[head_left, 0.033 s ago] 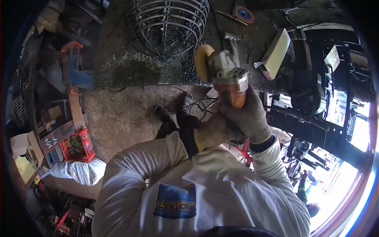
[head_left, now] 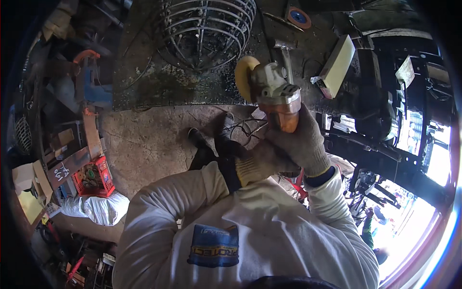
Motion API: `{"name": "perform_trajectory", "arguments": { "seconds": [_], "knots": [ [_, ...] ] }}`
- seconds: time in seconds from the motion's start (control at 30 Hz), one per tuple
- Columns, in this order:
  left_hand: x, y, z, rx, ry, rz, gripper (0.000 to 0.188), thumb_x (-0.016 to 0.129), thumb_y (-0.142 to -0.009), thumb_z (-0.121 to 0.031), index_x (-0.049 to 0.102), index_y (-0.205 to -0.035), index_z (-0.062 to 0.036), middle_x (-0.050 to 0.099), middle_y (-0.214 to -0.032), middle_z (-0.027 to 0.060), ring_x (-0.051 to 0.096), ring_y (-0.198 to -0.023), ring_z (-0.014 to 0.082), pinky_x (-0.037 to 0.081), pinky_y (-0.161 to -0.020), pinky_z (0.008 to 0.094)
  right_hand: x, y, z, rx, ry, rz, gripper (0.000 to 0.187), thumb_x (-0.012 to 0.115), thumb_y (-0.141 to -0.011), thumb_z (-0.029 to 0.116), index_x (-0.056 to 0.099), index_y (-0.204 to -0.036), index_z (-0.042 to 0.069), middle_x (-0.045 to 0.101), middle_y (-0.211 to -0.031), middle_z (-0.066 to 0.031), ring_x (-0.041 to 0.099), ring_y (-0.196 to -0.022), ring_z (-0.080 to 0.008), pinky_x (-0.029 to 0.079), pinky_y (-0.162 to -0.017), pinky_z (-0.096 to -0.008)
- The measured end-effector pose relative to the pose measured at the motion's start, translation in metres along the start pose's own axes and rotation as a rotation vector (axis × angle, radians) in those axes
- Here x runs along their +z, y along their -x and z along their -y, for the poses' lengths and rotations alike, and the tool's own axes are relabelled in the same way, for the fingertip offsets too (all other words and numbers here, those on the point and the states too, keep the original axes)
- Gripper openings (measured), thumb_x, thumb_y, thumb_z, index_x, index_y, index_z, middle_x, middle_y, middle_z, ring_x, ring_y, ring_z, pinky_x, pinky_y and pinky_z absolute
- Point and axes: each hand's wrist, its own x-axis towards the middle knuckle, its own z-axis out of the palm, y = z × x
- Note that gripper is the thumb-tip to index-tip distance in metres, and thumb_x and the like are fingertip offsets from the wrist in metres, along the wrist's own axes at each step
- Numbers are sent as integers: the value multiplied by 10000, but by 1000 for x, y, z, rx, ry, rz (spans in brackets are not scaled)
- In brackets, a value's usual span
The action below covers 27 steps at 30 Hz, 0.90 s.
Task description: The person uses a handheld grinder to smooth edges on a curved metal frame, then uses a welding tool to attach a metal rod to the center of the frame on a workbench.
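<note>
My right hand (head_left: 307, 144), in a grey knit glove, is closed around the orange body of an angle grinder (head_left: 278, 98). The grinder points away from me, with its metal gear head up and a round yellowish disc at its left side. My left hand (head_left: 263, 161), also gloved, crosses in front of my body and rests against the right hand near the tool's rear end. Its fingers are hidden, so its grip does not show. Beyond the disc, a rounded cage of metal rods (head_left: 207, 33) lies on the dark workbench (head_left: 159, 91). The disc is apart from the cage.
On the bench lie a hammer (head_left: 286, 55), an orange disc with a blue centre (head_left: 298, 18) and a long pale box (head_left: 337, 67). A red crate (head_left: 95, 178) and white sack (head_left: 103, 208) stand at left. Cables (head_left: 245, 129) trail over the floor.
The grinder and its disc have shifted very slightly to the left. Both hands keep nearly the same position.
</note>
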Motion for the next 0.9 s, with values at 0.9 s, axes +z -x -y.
{"name": "perform_trajectory", "arguments": {
  "seconds": [0.9],
  "knots": [
    [-14,-38,45,-37,1792,681,669,516,-1058,-351,197,-1548,-26,386,-1523,184,420,-1426,243,315,-1242,377,4,-36,47,151,338,128,812,814,-757,307,438,-1414,12,684,-1181,-247,665,-1124,-419,551,-934,-467]
  ]
}}
